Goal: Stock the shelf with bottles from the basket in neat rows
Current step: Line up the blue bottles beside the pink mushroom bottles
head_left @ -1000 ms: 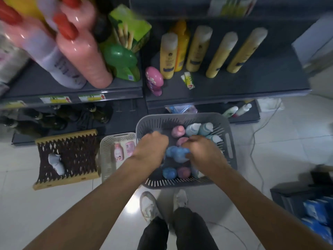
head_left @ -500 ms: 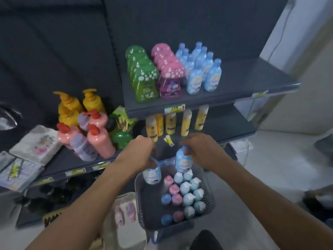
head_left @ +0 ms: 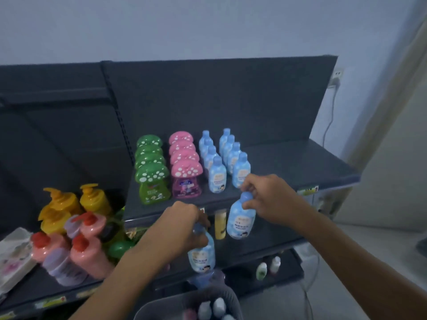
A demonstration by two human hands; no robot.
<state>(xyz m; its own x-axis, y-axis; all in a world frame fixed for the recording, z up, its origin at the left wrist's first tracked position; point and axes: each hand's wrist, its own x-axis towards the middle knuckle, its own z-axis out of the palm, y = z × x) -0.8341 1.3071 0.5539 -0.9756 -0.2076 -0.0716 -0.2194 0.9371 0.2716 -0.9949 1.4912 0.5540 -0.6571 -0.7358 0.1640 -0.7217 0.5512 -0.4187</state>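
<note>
My left hand (head_left: 184, 224) grips a light blue bottle (head_left: 201, 254) by its cap, hanging below the front edge of the top shelf (head_left: 300, 162). My right hand (head_left: 268, 197) holds a second light blue bottle (head_left: 240, 221) by its cap, just in front of that shelf's edge. On the shelf stand two rows of matching blue bottles (head_left: 217, 174), next to a row of pink mushroom-capped bottles (head_left: 186, 176) and a row of green ones (head_left: 151, 181). The grey basket (head_left: 166, 306) sits at the bottom edge of the view with several bottle caps showing inside.
Yellow pump bottles (head_left: 69, 204) and pink and lilac pump bottles (head_left: 78, 248) stand on the lower left shelf. White packets (head_left: 13, 252) lie at far left. Small bottles (head_left: 268, 269) sit on the bottom shelf. A cable (head_left: 330, 116) hangs down the right wall.
Both hands have lifted a blue bottle each out of the basket, up to the top shelf's front edge. The view has tilted up from the floor and basket to the shelf.
</note>
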